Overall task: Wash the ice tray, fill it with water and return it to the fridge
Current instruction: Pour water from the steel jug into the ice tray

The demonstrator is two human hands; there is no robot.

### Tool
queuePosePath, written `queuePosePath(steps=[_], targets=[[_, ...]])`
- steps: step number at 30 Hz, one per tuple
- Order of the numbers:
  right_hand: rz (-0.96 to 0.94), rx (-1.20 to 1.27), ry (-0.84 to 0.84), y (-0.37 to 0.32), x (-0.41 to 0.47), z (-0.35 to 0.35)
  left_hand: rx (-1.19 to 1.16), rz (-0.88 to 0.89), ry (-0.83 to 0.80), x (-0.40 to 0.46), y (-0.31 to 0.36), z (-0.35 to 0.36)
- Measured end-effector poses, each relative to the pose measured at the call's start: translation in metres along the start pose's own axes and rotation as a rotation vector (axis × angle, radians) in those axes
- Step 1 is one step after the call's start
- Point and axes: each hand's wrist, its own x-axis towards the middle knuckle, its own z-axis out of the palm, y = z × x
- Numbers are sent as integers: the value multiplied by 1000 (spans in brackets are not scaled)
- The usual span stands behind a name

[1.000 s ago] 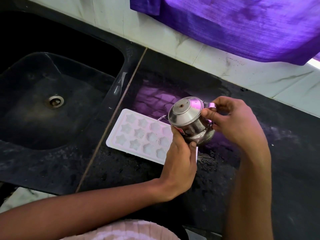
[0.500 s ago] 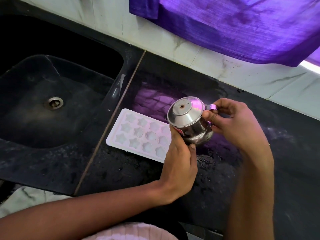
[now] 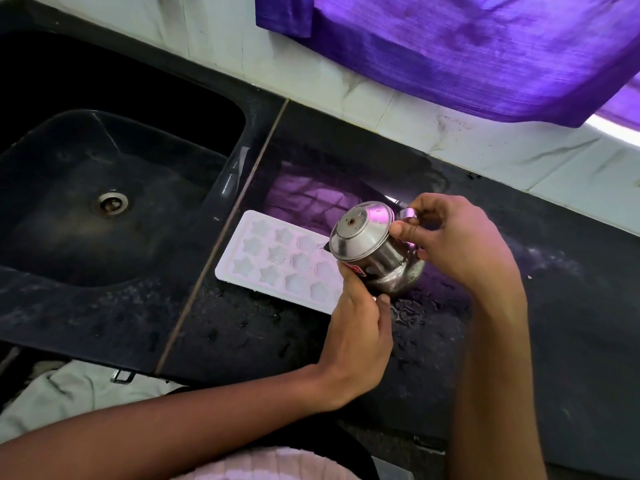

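Note:
A white ice tray (image 3: 273, 258) with star-shaped cells lies flat on the black counter (image 3: 571, 306), just right of the sink. A small steel kettle (image 3: 372, 251) with a lid is tilted left over the tray's right end, its thin spout above the cells. My right hand (image 3: 457, 247) grips the kettle's handle from the right. My left hand (image 3: 360, 323) supports the kettle's body from below and hides the tray's near right corner. Whether the cells hold water is unclear.
A black sink (image 3: 104, 202) with a metal drain fills the left side. A purple cloth (image 3: 467, 46) hangs over the white tiled wall behind. Water drops lie on the counter under the kettle. A pale cloth (image 3: 69, 393) shows below the counter's front edge.
The kettle has stayed tilted over the tray with both hands on it; the hands and kettle have shifted only slightly.

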Motion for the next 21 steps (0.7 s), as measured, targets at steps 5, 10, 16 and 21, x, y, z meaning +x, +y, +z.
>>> queuePosePath(steps=[5, 10, 16, 21], targets=[[5, -15, 1, 1, -5, 0, -1, -9, 0, -5, 1, 2], [13, 7, 5, 3, -10, -1, 3, -16, 2, -8, 3, 3], [29, 85, 22, 5, -13, 0, 16, -33, 23, -6, 6, 2], [32, 146, 46, 10, -13, 2, 25, -36, 38, -4, 7, 2]])
